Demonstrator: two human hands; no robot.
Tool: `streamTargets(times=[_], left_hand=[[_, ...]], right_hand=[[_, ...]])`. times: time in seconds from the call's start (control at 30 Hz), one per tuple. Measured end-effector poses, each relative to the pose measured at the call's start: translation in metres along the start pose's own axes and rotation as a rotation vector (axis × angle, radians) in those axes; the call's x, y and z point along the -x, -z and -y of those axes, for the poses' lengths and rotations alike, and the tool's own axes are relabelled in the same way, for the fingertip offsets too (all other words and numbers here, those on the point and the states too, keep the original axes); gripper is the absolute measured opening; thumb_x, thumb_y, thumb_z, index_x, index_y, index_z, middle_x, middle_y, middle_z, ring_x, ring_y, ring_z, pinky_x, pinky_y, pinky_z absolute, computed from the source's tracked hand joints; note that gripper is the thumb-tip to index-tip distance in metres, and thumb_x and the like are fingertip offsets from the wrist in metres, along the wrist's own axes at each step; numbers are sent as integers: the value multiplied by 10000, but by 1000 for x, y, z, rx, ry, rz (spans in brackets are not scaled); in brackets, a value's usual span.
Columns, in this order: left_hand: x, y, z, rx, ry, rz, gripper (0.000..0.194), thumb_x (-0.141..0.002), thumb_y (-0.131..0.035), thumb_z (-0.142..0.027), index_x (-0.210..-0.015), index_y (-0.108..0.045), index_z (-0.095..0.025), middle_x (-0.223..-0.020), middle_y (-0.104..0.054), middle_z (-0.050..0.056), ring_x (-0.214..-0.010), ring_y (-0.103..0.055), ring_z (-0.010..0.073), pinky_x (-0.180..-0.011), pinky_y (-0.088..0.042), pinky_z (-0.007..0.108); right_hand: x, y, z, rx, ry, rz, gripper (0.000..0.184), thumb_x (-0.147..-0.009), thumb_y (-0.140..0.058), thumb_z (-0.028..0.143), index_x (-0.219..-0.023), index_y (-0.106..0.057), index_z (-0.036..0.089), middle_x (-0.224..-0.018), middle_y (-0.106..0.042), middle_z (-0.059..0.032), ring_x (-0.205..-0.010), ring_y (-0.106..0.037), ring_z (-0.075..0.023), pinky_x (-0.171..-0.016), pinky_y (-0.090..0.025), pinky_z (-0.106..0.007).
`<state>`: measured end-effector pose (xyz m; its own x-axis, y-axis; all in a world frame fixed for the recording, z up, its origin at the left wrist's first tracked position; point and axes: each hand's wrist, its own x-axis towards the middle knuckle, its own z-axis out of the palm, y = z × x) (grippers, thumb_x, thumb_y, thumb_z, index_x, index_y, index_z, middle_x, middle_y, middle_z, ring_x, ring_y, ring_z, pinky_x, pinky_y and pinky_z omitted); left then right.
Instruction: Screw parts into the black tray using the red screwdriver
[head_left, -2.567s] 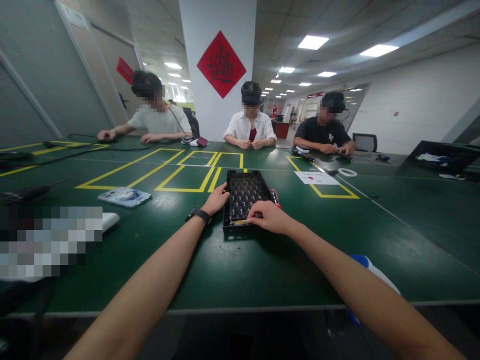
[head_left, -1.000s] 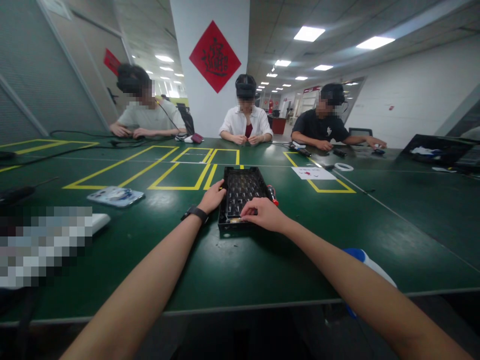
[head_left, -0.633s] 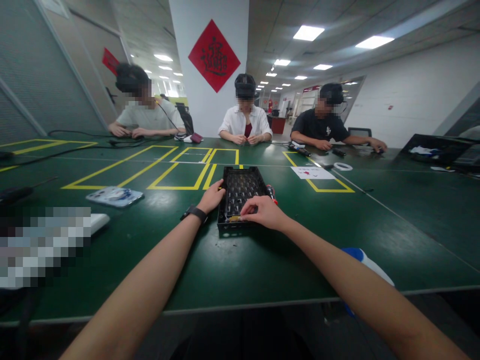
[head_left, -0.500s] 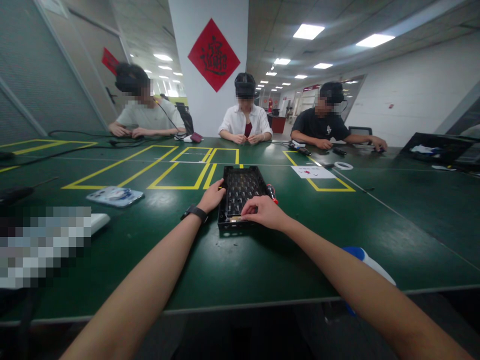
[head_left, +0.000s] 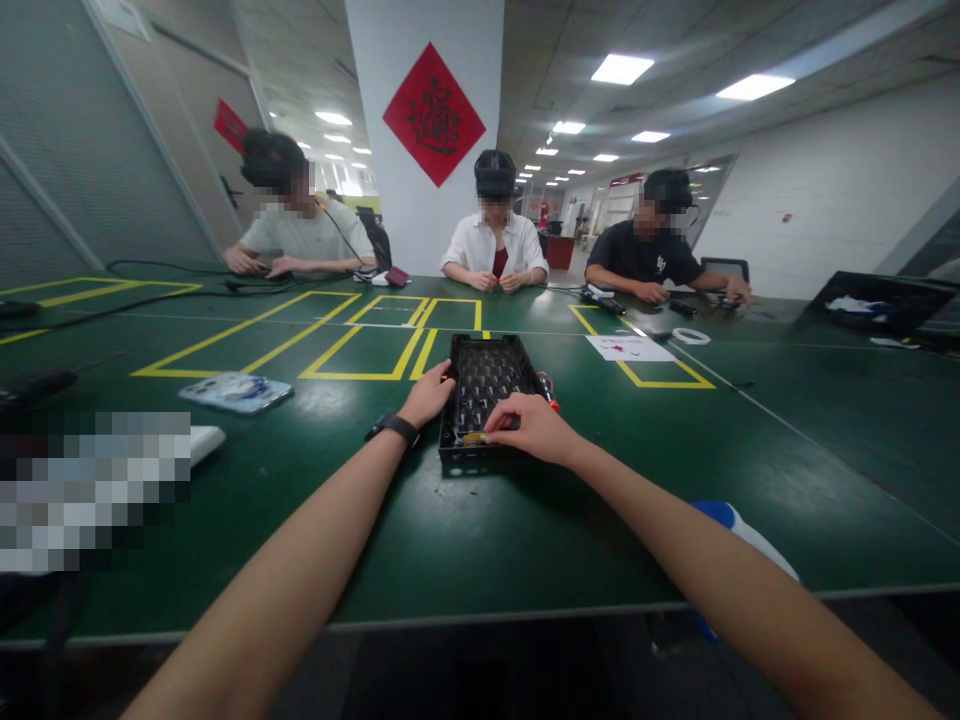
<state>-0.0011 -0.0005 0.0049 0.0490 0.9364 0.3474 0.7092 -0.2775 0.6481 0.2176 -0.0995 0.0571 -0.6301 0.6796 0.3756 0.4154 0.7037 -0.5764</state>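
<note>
A black plastic housing, open on top with rows of slots inside, lies on the green table. My left hand holds its left wall, the thumb side lying along the edge. Over the near end of the housing, my right hand is closed in a pinch on a small yellowish strip. Part of that strip is hidden by the fingertips. A small red-and-black object sits against the right side of the housing, partly covered by my right hand.
A phone in a pale case lies to the left. White paper and a tape roll are at right. A blue-and-white object rests under my right forearm. Several people sit across the table.
The strip at my right fingertips has turned slightly and shows more yellow. Both hands keep nearly the same place on the housing. The view has shifted a little.
</note>
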Motion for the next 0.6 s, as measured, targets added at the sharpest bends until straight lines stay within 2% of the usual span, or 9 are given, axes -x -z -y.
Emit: streamTargets(times=[0.23,0.4,0.6], left_hand=[[-1,-1,1,33,16,-7,573,-740,-413,-208,-1304,-432,-111,-1367,-426,81,-1253,-392,213,-1071,-278,325],[3,-3,-2,39,-15,-99,506,-735,-419,-179,-1228,-505,-111,-1270,-523,97,-1174,-471,205,-1027,-344,320],[3,-7,-8,126,23,-144,441,-729,-449,-156,-1160,-538,-127,-1189,-579,89,-1083,-538,176,-956,-417,296]], right_hand=[[0,0,1,32,-20,47,134,-756,-628,271,-795,-667,148,-731,-668,-24,-649,-595,-106,-663,-432,-227],[0,1,-1,55,-16,74,182,-766,-620,317,-820,-671,151,-757,-671,-27,-675,-591,-110,-663,-425,-223],[-1,6,-1,191,42,40,363,-911,-381,325,-802,-690,168,-782,-676,-38,-780,-562,-133,-755,-391,-262]])
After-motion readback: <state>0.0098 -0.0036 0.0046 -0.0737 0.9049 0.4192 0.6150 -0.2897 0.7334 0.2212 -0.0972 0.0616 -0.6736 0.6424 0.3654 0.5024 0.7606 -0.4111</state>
